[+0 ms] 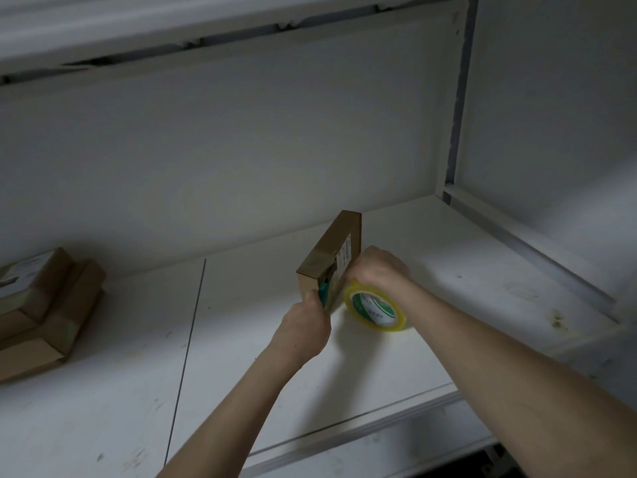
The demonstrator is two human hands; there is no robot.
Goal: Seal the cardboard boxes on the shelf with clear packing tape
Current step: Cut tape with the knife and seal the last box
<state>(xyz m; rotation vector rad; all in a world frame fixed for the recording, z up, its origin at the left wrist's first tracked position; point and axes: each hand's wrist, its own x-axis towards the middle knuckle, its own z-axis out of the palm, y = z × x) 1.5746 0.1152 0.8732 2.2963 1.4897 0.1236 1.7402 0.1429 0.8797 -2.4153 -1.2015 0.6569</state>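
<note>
1. Both forearms reach up from the bottom of the view to the white shelf (pixel 344 381), where the work is near the middle.
2. My left hand (pixel 305 326) is curled round the teal cutter (pixel 324 292). Its dark head lies against the near end of the cardboard box (pixel 332 251).
3. My right hand (pixel 379 270) is curled over the top rim of the tape roll (pixel 375 308), just beside the box's labelled face. I judge that it grips the roll, though the fingertips are hidden behind the box.
4. That box stands on its edge on the shelf, tilted back a little. The roll rests on the shelf right beside it, touching or nearly so.
5. Across the near end of the box I see a slightly glossy, greenish band, which I take for tape already laid. The strip running to the roll is too clear to make out.
6. As I judge it, this box is at the cutting step: tape on, not yet severed from the roll.
7. Far to the left sits a stack of boxes (pixel 51 305). Similar glossy bands show on their ends, so they look sealed to me, though I cannot check every seam.
8. Left to do, by my reckoning: cut the strip, press down the loose end, and lay this box with the others. Whether more boxes wait out of view I cannot tell.
</note>
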